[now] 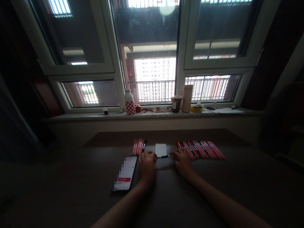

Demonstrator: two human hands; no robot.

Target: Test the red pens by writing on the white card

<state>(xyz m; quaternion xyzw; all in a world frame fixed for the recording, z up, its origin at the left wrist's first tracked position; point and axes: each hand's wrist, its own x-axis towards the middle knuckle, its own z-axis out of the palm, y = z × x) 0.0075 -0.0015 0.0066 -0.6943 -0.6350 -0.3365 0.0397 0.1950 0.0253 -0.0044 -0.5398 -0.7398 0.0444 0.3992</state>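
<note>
Both hands meet over the middle of the dark table, with a slim pen (164, 156) stretched level between them. My left hand (147, 164) has its fingers closed on the pen's left end. At the other end, the fingertips of my right hand (182, 161) pinch it. The pen has a dark middle section and a pale part near the right hand. Just behind it lies a small white paper pad (161, 148). Several pink and black pens (201, 149) lie in a slanted row beside my right hand. A smaller group of pink pens (138, 146) lies behind my left hand.
A phone (127, 174) with a lit screen lies left of my left hand on the table (166, 199). Along the granite windowsill (95, 116) stand a red-checked white bottle (129, 103), a lidded drink cup (176, 104), a tall tan flask (187, 98) and a yellow container (196, 108).
</note>
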